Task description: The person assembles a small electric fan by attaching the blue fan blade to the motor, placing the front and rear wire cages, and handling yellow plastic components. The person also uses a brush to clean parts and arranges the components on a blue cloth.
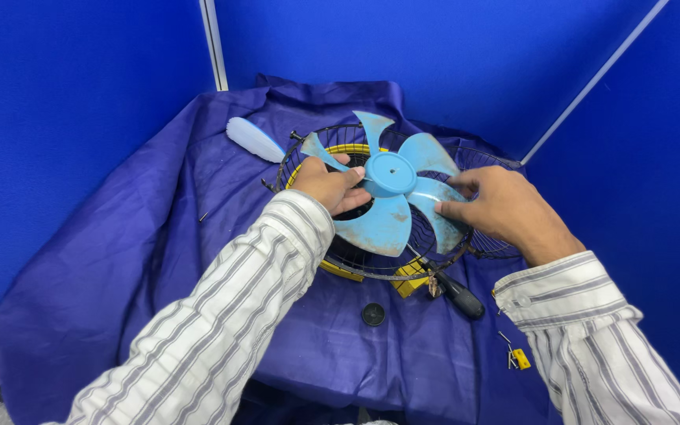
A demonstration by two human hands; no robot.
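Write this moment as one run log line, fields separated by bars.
left hand: holds blue fan blade | right hand: on blade edge | below: wire fan guard | nearby: screwdriver, black cap

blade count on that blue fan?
5 blades on the blue fan: top, upper right, right under the right hand, bottom, upper left by the left hand.

Bright, even light all across the frame, falling from above and a little in front. Shadows are soft: a faint one sits under the left hand (330, 186) on the blue fan blade (393, 189), another darkens the folds of the purple cloth (120, 260) low in the frame. No glare, only a mild sheen on the blade hub. Focus is sharp at centre; the sleeves near the bottom edge stretch and soften slightly.
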